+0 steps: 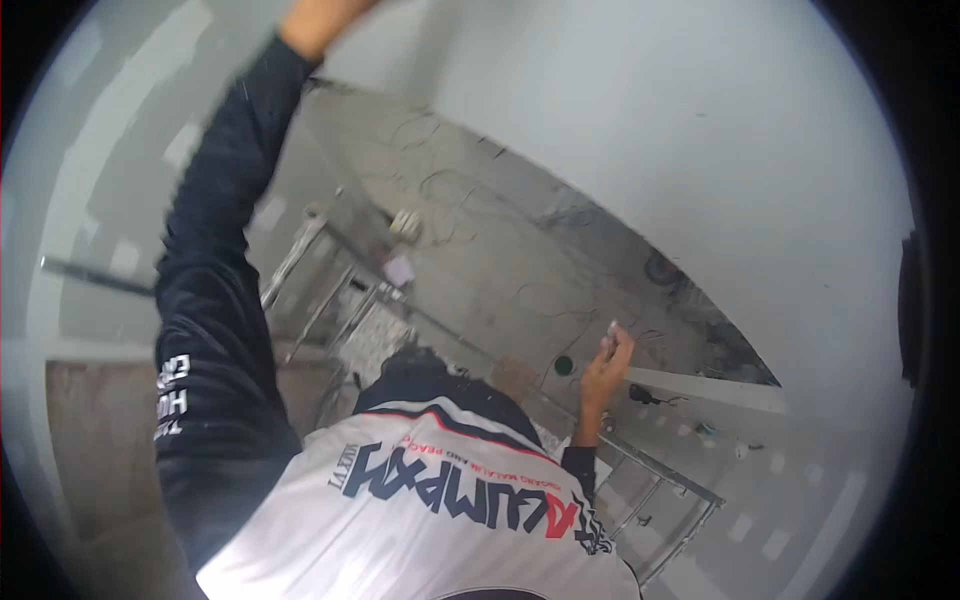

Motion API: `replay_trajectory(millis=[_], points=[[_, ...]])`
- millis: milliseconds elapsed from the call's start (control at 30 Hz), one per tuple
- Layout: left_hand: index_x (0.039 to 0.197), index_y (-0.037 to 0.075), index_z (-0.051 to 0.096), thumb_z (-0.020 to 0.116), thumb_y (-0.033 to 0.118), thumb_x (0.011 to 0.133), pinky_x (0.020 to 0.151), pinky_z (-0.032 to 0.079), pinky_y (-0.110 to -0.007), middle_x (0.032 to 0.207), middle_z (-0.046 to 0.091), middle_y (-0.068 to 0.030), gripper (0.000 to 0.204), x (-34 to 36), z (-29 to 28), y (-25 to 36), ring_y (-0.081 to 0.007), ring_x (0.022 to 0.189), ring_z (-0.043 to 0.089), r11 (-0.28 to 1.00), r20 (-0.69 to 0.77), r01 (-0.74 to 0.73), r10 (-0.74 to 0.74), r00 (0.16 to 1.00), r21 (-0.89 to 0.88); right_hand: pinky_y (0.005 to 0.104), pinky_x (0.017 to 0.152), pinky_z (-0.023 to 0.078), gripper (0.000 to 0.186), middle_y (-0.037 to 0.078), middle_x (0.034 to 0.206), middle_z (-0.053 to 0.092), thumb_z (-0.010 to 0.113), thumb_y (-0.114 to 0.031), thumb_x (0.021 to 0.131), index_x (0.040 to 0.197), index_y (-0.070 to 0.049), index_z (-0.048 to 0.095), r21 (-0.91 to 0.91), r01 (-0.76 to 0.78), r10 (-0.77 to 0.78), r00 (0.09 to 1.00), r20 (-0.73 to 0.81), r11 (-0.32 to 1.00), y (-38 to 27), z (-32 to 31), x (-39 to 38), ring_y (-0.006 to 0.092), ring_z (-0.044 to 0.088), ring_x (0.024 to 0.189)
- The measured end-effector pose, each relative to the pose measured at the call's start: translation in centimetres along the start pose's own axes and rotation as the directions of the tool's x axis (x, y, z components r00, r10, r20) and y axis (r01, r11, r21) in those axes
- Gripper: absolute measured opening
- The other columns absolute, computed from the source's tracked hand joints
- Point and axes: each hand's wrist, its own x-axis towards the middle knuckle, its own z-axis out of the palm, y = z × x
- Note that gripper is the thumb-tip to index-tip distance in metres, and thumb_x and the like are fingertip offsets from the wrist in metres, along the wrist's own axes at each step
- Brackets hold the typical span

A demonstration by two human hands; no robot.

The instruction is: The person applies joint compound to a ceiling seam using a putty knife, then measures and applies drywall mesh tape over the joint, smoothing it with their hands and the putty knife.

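Two hands are showing, one per arm. The left hand [322,22] is sitting at the top edge, beside the near corner of one large white board [700,160]; its fingers are falling outside the view, so I cannot tell whether it is gripping or only touching. The board is filling the upper right, one long edge running diagonally above the floor [480,270]. The right hand [604,374] is being held up well below that edge, apart from the board, its fingers bending toward the thumb; one small pale spot is showing at the fingertips, too blurred for me to tell whether something is being pinched. Two black sleeves, the left [215,270] and the right [580,468], are joining one white shirt [430,510]. Two metal frames are standing below, one to the left [297,258] and one to the right [665,472], and one pipe [95,274] is jutting out at far left. On the floor, one whitish box [405,225], one pale sheet [398,270] and one green round thing [564,365] are lying apart, the green one near the right hand in the view. Several cables are looping across the floor, too faint to count.
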Motion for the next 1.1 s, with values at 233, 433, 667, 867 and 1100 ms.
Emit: replay_trajectory(millis=[233, 433, 667, 867, 1100], points=[[0.143, 0.006, 0.053, 0.066, -0.006, 0.085, 0.115, 0.036, -0.047, 0.142, 0.057, -0.0167, 0.06, -26.2, -25.4, 28.8, -0.0387, 0.131, 0.052, 0.253, 0.619, 0.907, -0.785, -0.011, 0.338, 0.0388, 0.092, 0.049, 0.017, 0.015, 0.111, 0.065, 0.068, -0.011, 0.094, 0.109, -0.002, 0.069, -0.27, -0.3, 0.356, 0.915, 0.19, 0.915, 13.4, -0.8, -16.6, 0.0326, 0.063, 0.107], [0.142, -0.005, 0.049, 0.073, 0.017, 0.092, 0.104, 0.047, -0.041, 0.135, 0.062, -0.0242, 0.06, -40.4, -45.8, 49.1, -0.0327, 0.124, 0.061, -0.409, 0.33, 0.543, -0.483, -0.811, 0.734, 0.0414, 0.081, 0.05, 0.023, 0.017, 0.092, 0.069, 0.071, -0.02, 0.096, 0.103, 0.002, 0.068, -0.393, -0.413, 0.51, 0.84, 0.185, 0.822, 14.5, 1.2, -15.6, 0.0306, 0.064, 0.085], [0.145, -0.003, 0.049, 0.068, 0.019, 0.099, 0.096, 0.054, -0.037, 0.12, 0.068, -0.0181, 0.054, -46.7, -53.4, 51.2, -0.0286, 0.117, 0.065, -0.693, 0.101, -0.005, 0.112, -0.989, 0.72, 0.039, 0.076, 0.053, 0.015, 0.018, 0.091, 0.073, 0.07, -0.012, 0.088, 0.098, -0.002, 0.076, -0.394, -0.664, 0.719, 0.695, -0.012, 0.635, 15.3, 2.8, -23.5, 0.0281, 0.07, 0.083], [0.148, -0.002, 0.047, 0.066, 0.009, 0.096, 0.091, 0.059, -0.037, 0.13, 0.064, -0.0164, 0.057, -54.8, -48.1, 45.9, -0.029, 0.12, 0.063, -0.39, 0.41, 0.218, 0.524, -0.747, 0.895, 0.0345, 0.059, 0.051, 0.019, 0.009, 0.071, 0.071, 0.073, -0.018, 0.09, 0.087, 0.001, 0.075, -0.314, -0.873, 0.818, 0.469, -0.334, 0.373, 15.7, -0.5, -45.2, 0.0168, 0.066, 0.063], [0.149, -0.003, 0.045, 0.068, 0.003, 0.09, 0.108, 0.048, -0.036, 0.147, 0.053, -0.0193, 0.063, -63.4, -34.2, 37.3, -0.027, 0.131, 0.055, -0.395, 0.62, 0.489, 0.606, -0.498, 0.778, 0.0341, 0.06, 0.052, 0.015, 0.011, 0.076, 0.071, 0.067, -0.012, 0.09, 0.095, 0.0, 0.075, -0.166, -0.982, 0.947, 0.135, -0.293, 0.089, 2.4, 8.8, -52.9, 0.017, 0.067, 0.07]])
